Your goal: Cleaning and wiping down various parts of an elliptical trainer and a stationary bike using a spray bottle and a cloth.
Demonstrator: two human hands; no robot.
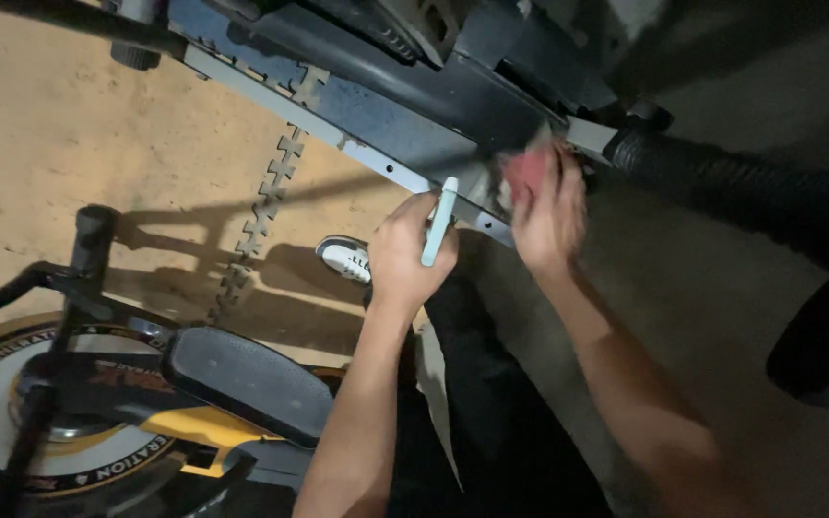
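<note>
Two bare forearms reach up from below. The right hand (549, 206), blurred, presses a reddish cloth (528, 173) against a dark metal frame rail (376, 129), apparently mid-wipe; progress is unclear. The left hand (410, 254) grips a flat pale-green phone (440, 223). Ribbed black hose (722, 182) right, padded black pedal (247, 384) left.
</note>
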